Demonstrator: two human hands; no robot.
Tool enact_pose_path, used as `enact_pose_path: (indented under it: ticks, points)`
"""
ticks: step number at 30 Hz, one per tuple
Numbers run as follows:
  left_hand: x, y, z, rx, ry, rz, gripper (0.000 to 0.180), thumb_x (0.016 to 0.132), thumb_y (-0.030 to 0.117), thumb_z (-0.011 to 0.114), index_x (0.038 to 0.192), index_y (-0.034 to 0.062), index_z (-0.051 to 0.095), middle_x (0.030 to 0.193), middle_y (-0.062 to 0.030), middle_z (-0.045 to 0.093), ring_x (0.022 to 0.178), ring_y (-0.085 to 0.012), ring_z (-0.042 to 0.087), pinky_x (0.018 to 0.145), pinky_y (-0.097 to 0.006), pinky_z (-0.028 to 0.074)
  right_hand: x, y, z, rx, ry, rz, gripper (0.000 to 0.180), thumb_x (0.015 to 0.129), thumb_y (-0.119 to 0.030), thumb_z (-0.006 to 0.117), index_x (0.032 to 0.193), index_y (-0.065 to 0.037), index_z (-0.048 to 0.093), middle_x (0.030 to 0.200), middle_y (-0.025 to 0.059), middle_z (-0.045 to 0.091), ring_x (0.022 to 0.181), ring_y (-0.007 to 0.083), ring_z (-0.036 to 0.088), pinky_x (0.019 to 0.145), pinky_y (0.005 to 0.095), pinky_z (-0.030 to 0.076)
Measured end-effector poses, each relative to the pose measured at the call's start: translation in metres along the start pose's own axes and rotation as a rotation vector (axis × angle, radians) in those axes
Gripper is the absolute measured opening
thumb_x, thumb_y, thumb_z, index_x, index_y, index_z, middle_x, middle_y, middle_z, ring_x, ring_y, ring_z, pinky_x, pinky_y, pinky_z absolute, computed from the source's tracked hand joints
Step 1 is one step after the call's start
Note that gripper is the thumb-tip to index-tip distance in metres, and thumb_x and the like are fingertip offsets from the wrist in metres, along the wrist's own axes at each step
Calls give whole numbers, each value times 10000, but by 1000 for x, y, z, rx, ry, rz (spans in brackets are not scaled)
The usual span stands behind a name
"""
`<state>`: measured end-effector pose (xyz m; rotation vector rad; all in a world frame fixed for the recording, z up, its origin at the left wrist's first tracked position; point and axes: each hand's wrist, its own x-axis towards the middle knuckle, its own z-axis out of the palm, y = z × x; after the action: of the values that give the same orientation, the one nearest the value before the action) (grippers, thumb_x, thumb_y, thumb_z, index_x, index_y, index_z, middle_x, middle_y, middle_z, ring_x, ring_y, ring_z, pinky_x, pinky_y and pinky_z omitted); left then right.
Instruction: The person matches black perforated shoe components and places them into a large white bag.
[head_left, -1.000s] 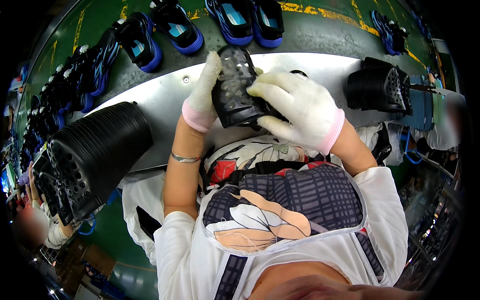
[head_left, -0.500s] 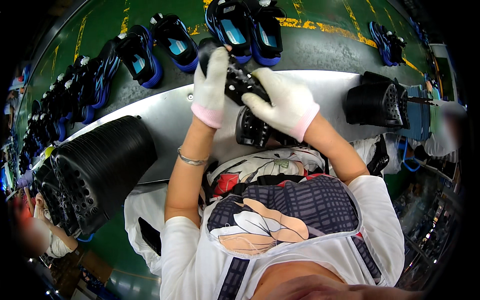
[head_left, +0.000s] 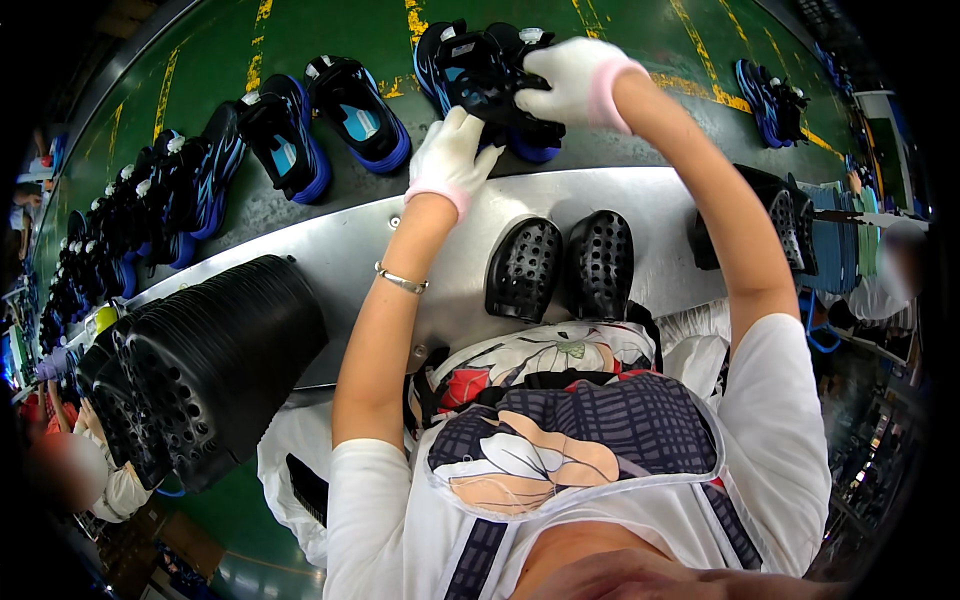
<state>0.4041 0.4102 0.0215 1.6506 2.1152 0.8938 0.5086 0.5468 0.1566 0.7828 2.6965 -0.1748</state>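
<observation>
L grip (head_left: 450, 155) was parted, fingertips nr blk shoe (head_left: 487, 90), contact unclear; R grip (head_left: 574, 84) bent at its R side, can't tell if clamped. Shoe was just past metal worktop (head_left: 445, 265).

One fisheye camera, the left of a head-worn pair, looks steeply down from above the wearer's chest, upright, so its top faces ahead of the body. The apron (head_left: 570, 440) sits close under the lens, filling the lower middle. The bench (head_left: 445, 290) crosses just ahead of it, its far edge bent into an arc. Left grip (head_left: 453, 155) and right grip (head_left: 568, 85) show farther out, around and past that edge. Beyond the bench's left and right sides, the wide view takes in the surroundings, curving toward black corners.
</observation>
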Motion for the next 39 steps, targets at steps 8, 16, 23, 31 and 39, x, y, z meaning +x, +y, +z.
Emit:
enact_pose_path:
  ticks: [8,16,23,31,39]
  points:
    - [18,-20,15,33,-84,-71,261,833,199,556,1059,112,655,1112,-84,596,1027,-329,578,860,-446,495,66,-39,14,-222,-109,22,387,854,-339,525,1021,-36,698,959,191,693,907,348,671,805,429,539]
    - [42,-13,-6,44,-460,-318,357,829,352,624,1093,119,678,1099,-154,671,1007,-370,628,864,-431,518,94,-56,59,-228,-4,59,257,825,-128,626,1063,-70,705,1045,105,712,943,274,696,773,390,558]
    - [41,-18,-11,30,-448,-355,359,828,363,635,1075,111,697,1091,-152,677,1008,-353,634,875,-412,514,109,-57,67,-191,-15,68,255,827,-117,615,1059,-54,698,1036,120,713,942,271,697,755,396,555]
    - [37,-24,-13,26,-453,-373,361,837,358,633,1099,115,687,1112,-155,670,1034,-358,625,880,-422,509,99,-68,55,-221,-51,21,231,798,-90,638,1018,-63,704,1002,134,715,934,283,698,775,379,556]
    - [34,-39,3,-55,-332,-230,392,848,390,631,1094,89,681,1113,-176,660,1043,-368,612,873,-434,499,103,-53,70,-187,-20,-48,259,841,-133,586,1066,-87,708,1071,103,704,983,273,684,763,386,557]
